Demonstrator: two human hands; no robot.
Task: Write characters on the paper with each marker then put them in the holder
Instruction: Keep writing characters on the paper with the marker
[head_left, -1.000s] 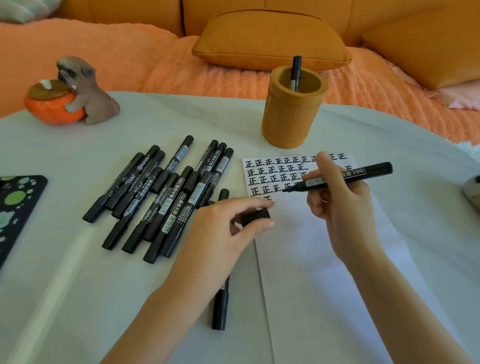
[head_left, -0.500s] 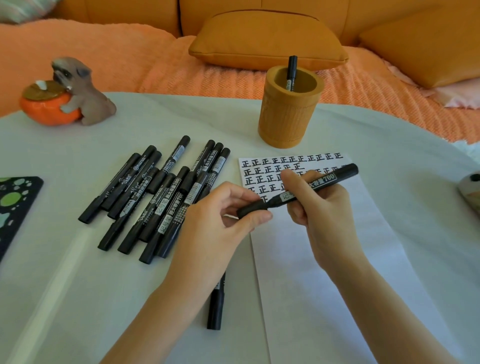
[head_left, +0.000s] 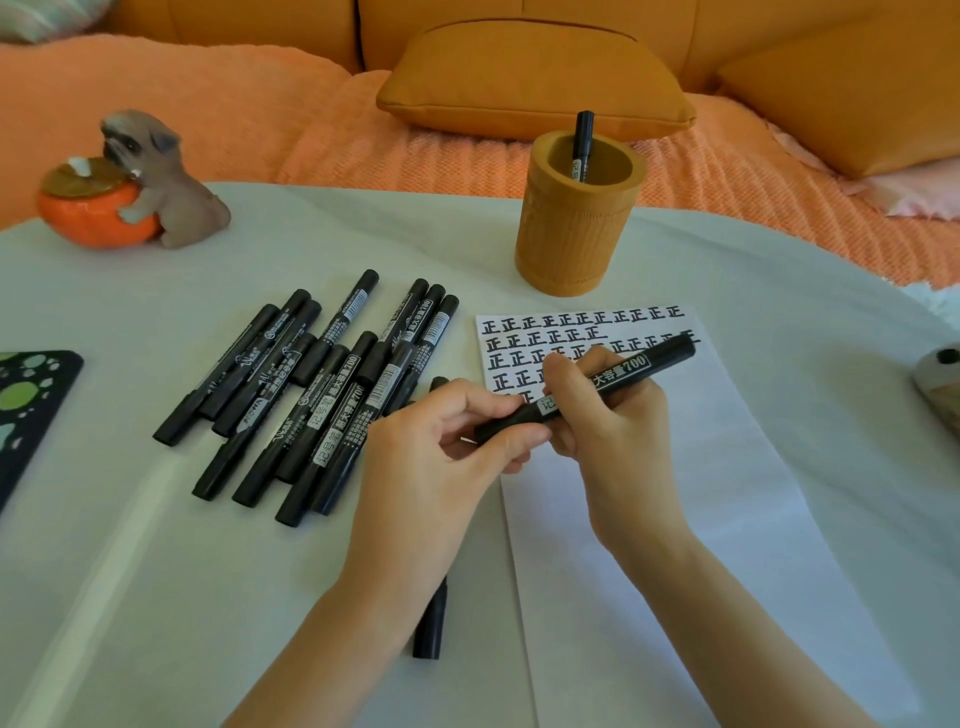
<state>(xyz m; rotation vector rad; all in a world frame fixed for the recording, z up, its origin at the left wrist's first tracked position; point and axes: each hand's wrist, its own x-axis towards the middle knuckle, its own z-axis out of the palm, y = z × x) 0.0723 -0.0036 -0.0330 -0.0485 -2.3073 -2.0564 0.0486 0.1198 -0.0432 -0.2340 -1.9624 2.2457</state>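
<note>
An orange sofa (head_left: 260, 119) with mustard cushions (head_left: 530, 78) fills the background. In front of it, a desk (head_left: 130, 571) under a pale cloth carries every task item. A white sheet of paper (head_left: 701, 519) lies right of centre, its far end covered with rows of the handwritten character 正 (head_left: 582, 318). A loose pile of capped black markers (head_left: 311, 395) lies left of the paper, their barrels slanting from near left to far right. A cylindrical tan pen holder (head_left: 576, 234) stands just beyond the paper's far edge, with one black marker (head_left: 583, 145) upright inside it. A dog figurine hugging an orange fruit (head_left: 135, 182) sits at the far left of the desk. The left hand (head_left: 431, 467) and right hand (head_left: 613, 431) meet above the paper's left edge. Both share one black marker labelled 700 (head_left: 623, 371): the right grip is clenched around the barrel, while the left grip pinches the near, capped end between thumb and fingers. One further black marker (head_left: 431, 623) lies on the desk beneath the left wrist, largely hidden.
</note>
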